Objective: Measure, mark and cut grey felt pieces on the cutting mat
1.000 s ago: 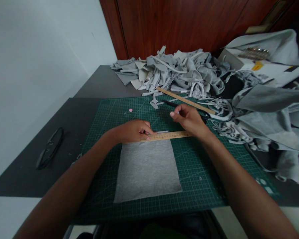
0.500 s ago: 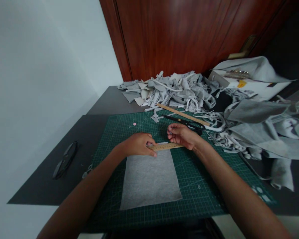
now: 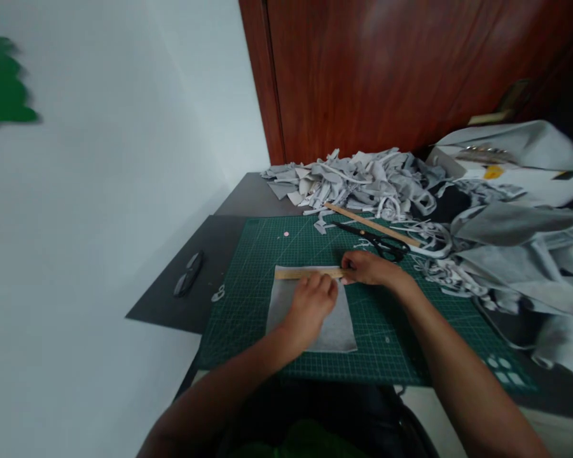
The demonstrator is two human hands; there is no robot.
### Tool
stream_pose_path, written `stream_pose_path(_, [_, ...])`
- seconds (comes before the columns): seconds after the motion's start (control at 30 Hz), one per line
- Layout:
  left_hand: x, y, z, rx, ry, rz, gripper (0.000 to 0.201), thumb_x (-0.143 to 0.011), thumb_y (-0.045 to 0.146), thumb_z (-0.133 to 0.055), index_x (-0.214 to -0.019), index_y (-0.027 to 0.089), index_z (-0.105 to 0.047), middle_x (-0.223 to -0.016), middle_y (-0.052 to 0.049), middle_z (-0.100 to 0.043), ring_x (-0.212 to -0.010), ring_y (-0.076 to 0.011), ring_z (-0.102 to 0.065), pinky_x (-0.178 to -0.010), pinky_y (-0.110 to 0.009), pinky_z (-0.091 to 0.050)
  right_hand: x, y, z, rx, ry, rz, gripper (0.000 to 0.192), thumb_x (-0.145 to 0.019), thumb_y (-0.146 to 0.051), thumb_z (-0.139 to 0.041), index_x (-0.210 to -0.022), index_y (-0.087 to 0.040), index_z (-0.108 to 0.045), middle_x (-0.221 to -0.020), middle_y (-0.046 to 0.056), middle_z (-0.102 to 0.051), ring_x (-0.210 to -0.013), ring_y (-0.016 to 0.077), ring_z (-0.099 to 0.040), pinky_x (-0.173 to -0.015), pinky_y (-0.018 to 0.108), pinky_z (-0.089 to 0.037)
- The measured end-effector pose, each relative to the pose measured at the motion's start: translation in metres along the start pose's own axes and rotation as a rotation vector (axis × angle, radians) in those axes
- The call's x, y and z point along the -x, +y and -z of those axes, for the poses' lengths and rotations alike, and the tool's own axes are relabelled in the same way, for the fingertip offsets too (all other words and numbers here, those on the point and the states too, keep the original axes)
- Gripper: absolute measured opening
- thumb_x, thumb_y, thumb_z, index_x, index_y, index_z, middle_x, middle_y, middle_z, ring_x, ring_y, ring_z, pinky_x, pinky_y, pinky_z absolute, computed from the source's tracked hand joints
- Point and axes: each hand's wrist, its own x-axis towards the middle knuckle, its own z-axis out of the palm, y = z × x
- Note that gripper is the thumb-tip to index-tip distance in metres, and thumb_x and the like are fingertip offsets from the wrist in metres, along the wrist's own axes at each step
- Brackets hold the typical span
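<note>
Dark grey tabletop point(image 3: 248, 194) meets a white wall on the left and a reddish wood door behind; a green gridded cutting mat point(image 3: 410, 331) lies on it. On the mat sits a flat rectangle of light grey knit fabric point(image 3: 338, 331), its long axis running away from the person. Across its far edge lies a thin wooden ruler point(image 3: 298, 273), long axis left to right, flat on the cloth. The left hand point(image 3: 310, 305) rests palm down on the fabric, fingers close together, tips pressing the ruler's near edge. The right hand point(image 3: 369, 267) meets the ruler's right end with fingers curled; whether they pinch anything is unclear. Beyond lie black scissors point(image 3: 379, 240), blades pointing left, a second long wooden ruler point(image 3: 362, 219) set diagonally, and a tangled heap of grey scraps point(image 3: 357, 178).
</note>
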Motion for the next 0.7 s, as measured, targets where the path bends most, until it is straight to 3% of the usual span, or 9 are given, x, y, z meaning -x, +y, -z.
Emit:
stream_pose_path(0.1, [0.023, 0.031, -0.009, 0.078, -0.006, 0.038, 0.025, -0.106, 0.023, -0.055, -0.123, 0.013, -0.069, -0.112, -0.011, -0.072, -0.107, -0.0261, -0.066, -0.086, -0.041, -0.053, -0.001, 0.005, -0.002, 0.025, -0.026, 0.021, 0.025, -0.078, -0.035, -0.077, -0.096, -0.018, -0.072, -0.091, 0.007, -0.072, -0.083, 0.0240, -0.065, -0.067, 0.030, -0.042])
stream_pose_path(0.2, [0.050, 0.053, -0.020, 0.176, 0.089, 0.183, 0.069, -0.100, 0.067, -0.056, -0.134, 0.008, -0.066, -0.140, -0.020, -0.066, -0.134, -0.0370, -0.057, -0.108, -0.054, -0.048, -0.001, 0.008, -0.002, 0.044, -0.053, 0.037, 0.028, -0.080, -0.039, -0.074, -0.098, -0.018, -0.072, -0.086, 0.005, -0.071, -0.077, 0.0227, -0.064, -0.063, 0.030, -0.041])
stream_pose_path(0.27, [0.065, 0.062, -0.026, 0.239, 0.142, 0.224, 0.089, -0.096, 0.078, -0.050, -0.148, 0.006, -0.056, -0.156, -0.022, -0.054, -0.150, -0.0407, -0.043, -0.122, -0.061, -0.035, 0.001, 0.010, -0.001, 0.057, -0.060, 0.040, 0.028, -0.080, -0.040, -0.073, -0.098, -0.018, -0.071, -0.084, 0.005, -0.069, -0.076, 0.0219, -0.063, -0.062, 0.029, -0.041])
stream_pose_path(0.37, [0.068, 0.059, -0.032, 0.320, 0.157, 0.223, 0.084, -0.101, 0.073, -0.044, -0.158, 0.011, -0.045, -0.167, -0.017, -0.043, -0.159, -0.0364, -0.031, -0.130, -0.059, -0.022, 0.006, 0.007, 0.003, 0.075, -0.048, 0.043, 0.027, -0.079, -0.040, -0.072, -0.095, -0.019, -0.070, -0.083, 0.004, -0.069, -0.075, 0.0218, -0.062, -0.062, 0.029, -0.040])
stream_pose_path(0.47, [0.050, 0.040, -0.033, 0.340, 0.135, 0.223, 0.075, -0.105, 0.068, -0.042, -0.156, 0.013, -0.048, -0.166, -0.015, -0.045, -0.158, -0.0348, -0.033, -0.130, -0.057, -0.022, 0.011, 0.000, 0.007, 0.052, -0.047, 0.075, 0.028, -0.078, -0.042, -0.071, -0.093, -0.019, -0.069, -0.081, 0.004, -0.067, -0.074, 0.0215, -0.061, -0.062, 0.030, -0.040])
stream_pose_path(0.6, [0.029, 0.022, -0.029, 0.302, 0.190, 0.244, 0.079, -0.097, 0.071, -0.058, -0.148, 0.010, -0.054, -0.150, -0.017, -0.060, -0.143, -0.0349, -0.051, -0.121, -0.052, -0.038, 0.014, -0.008, 0.007, 0.010, -0.088, 0.102, 0.030, -0.075, -0.045, -0.071, -0.091, -0.019, -0.068, -0.077, 0.003, -0.065, -0.071, 0.0206, -0.059, -0.060, 0.030, -0.040])
stream_pose_path(0.7, [0.037, 0.028, -0.027, 0.250, 0.281, 0.193, 0.063, -0.094, 0.072, -0.060, -0.114, 0.013, -0.070, -0.120, -0.013, -0.072, -0.118, -0.0306, -0.065, -0.099, -0.044, -0.053, 0.017, -0.011, 0.006, 0.011, -0.122, 0.115, 0.029, -0.076, -0.045, -0.069, -0.089, -0.019, -0.067, -0.075, 0.002, -0.064, -0.070, 0.0201, -0.058, -0.060, 0.030, -0.040])
